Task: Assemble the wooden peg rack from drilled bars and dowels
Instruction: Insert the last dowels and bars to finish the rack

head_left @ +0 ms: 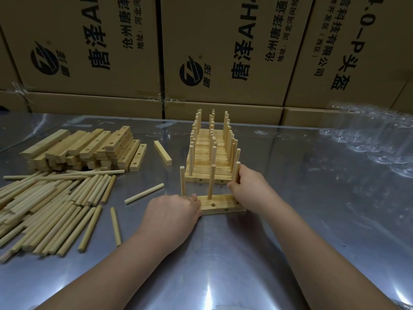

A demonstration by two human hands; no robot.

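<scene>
Three dowels point straight up from the drilled bar (220, 205), which lies flat on the metal table (301, 231) with its long axis running left to right; holes show in its top and near face. The left dowel (182, 182) rises at the bar's left end, the middle dowel (211, 182) at its centre, the right dowel (237, 170) at its right end, leaning slightly. The left hand (172, 211) lies palm down on the bar's left end, fingers bent together over it and gripping; they hide the left dowel's foot, so it is perhaps seated, though that cannot be told. The right hand (248, 186) has fingers and thumb wrapped round the right dowel's lower half.

Just behind the bar stands a row of finished racks (212, 153), their pegs upright; behind and to its left lies a stack of bars (85, 148), with a single bar (162, 152) beside it; left of the bar sprawls a heap of loose dowels (44, 209), and two stray dowels (144, 193) lie between heap and bar. Far behind it rise cardboard boxes (223, 52); crumpled clear film (368, 135) sits behind it to the right.
</scene>
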